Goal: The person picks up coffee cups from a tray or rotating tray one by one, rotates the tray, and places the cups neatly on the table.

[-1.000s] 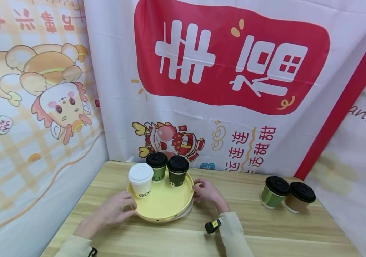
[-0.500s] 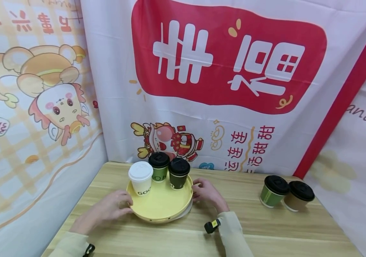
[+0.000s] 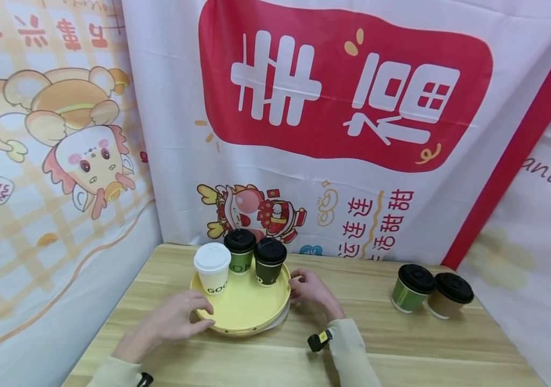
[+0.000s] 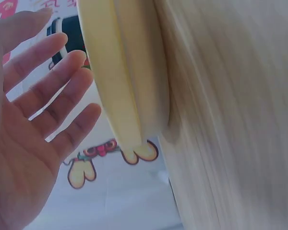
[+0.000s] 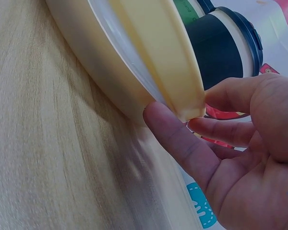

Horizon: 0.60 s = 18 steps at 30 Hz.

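A round yellow tray [image 3: 251, 306] rests on a pale round base [image 3: 279, 319] on the table. Three lidded paper cups stand toward its back: a white cup [image 3: 212, 269], a green cup [image 3: 240, 251] and a black cup [image 3: 269, 262]. My left hand [image 3: 178, 317] is at the tray's near left edge, its fingers loosely spread and nothing in them; in the left wrist view those fingers [image 4: 72, 115] lie beside the tray's wall [image 4: 110, 81]. At the right edge my right hand [image 3: 311, 290] holds the tray, its fingertips [image 5: 158, 115] against the side and rim.
A green cup [image 3: 413, 289] and a brown cup [image 3: 449, 295], both with black lids, stand side by side at the right of the wooden table [image 3: 362, 322]. Printed cloth [image 3: 173, 134] hangs close behind the table, and another cloth [image 3: 14, 242] along its left.
The tray has turned slightly clockwise with its cups. My left hand drew off to the left, then came back over the tray's edge. My right hand stays at the rim.
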{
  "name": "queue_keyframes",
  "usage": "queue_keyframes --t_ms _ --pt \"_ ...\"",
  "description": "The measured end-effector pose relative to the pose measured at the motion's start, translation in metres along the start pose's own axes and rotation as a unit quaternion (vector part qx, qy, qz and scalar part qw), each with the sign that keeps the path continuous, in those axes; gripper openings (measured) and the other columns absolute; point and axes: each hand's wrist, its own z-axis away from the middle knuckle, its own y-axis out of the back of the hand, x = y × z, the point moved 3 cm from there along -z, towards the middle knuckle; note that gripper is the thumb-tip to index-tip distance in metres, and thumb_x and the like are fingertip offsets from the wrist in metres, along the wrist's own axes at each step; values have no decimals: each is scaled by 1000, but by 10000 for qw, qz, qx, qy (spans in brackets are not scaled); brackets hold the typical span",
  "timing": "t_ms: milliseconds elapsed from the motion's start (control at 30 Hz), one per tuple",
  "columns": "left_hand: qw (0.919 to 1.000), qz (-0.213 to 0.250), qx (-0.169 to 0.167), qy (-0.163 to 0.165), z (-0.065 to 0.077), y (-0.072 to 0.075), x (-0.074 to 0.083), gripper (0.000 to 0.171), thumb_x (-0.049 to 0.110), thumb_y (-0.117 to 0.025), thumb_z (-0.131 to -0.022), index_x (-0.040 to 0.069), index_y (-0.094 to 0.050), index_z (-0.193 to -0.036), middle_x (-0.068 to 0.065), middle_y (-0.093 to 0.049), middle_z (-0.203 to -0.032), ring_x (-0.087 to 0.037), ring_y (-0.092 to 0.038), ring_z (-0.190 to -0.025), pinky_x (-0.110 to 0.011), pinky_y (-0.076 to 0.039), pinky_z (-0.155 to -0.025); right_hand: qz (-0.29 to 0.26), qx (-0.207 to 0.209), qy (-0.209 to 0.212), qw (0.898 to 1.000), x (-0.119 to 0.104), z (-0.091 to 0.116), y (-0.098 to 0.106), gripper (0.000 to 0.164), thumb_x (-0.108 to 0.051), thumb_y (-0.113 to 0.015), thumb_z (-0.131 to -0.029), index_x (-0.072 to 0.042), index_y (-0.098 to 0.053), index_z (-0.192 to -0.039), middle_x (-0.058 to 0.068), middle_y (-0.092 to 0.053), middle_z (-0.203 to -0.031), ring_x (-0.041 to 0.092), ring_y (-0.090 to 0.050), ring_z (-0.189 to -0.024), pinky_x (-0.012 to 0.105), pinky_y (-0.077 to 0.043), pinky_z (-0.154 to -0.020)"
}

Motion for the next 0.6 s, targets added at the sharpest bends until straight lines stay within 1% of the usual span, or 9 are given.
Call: queue_keyframes --t_ms 133,300,433,600 --pt "9999 -35 -57 -123 -1 -6 6 20 36 -76 -73 22 -67 -86 14 -60 -89 -4 -55 -83 -26 -50 -73 28 -10 -52 10000 0 1 0 34 -12 -50 -91 8 -47 -118 23 -63 -90 26 -66 -70 49 -54 -70" --pt "9986 -285 -33 -435 -2 -13 11 21 40 -76 -72 23 -66 -81 14 -57 -84 -2 -51 -78 -24 -48 -69 81 -19 -53 10000 1 1 -1 35 -14 -50 -91 8 -47 -119 23 -63 -89 25 -66 -70 48 -54 -69" --pt "9976 -506 -95 -468 -4 -14 14 20 43 -75 -73 26 -65 -78 16 -54 -81 -1 -47 -76 -23 -46 -67 79 -5 0 10000 1 0 0 34 -13 -50 -91 8 -48 -118 22 -63 -88 26 -65 -70 47 -55 -67" --pt "9970 -586 -198 -471 -5 -14 15 18 40 -75 -74 26 -65 -77 15 -52 -77 -1 -47 -77 -23 -46 -67 62 -7 5 10000 0 -1 1 34 -12 -50 -91 8 -48 -118 22 -63 -87 26 -66 -68 47 -55 -66"
